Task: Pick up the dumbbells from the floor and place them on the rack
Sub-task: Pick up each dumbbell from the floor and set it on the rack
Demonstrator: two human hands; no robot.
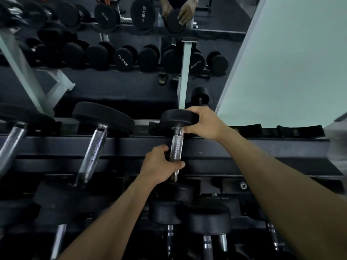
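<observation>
Dumbbell in our two hands is a small one: two round black rubber heads joined by a short chrome handle with a knurled middle part. It lies across the top tier of the rack, its far head resting in a black cradle at the back rail, its near head low at the front and partly hidden behind our left wrist. Our left hand is closed around the near end of the handle – fingers wrapped over it, thumb across the bar. Our right hand holds the far head from the right side, fingers curled over its rim and thumb pressed under it near the collar.

To the left on the same tier lie two bigger dumbbells with long chrome handles. Below our arms more dumbbells sit on a lower tier, black heads up toward us. The rack is dark metal, with empty black cradles to the right of our right hand.

Behind the rack stands a mirror – it shows the rack with rows of black dumbbells, some with white weight markings, and our hands at the top. A pale wall fills the right side.
</observation>
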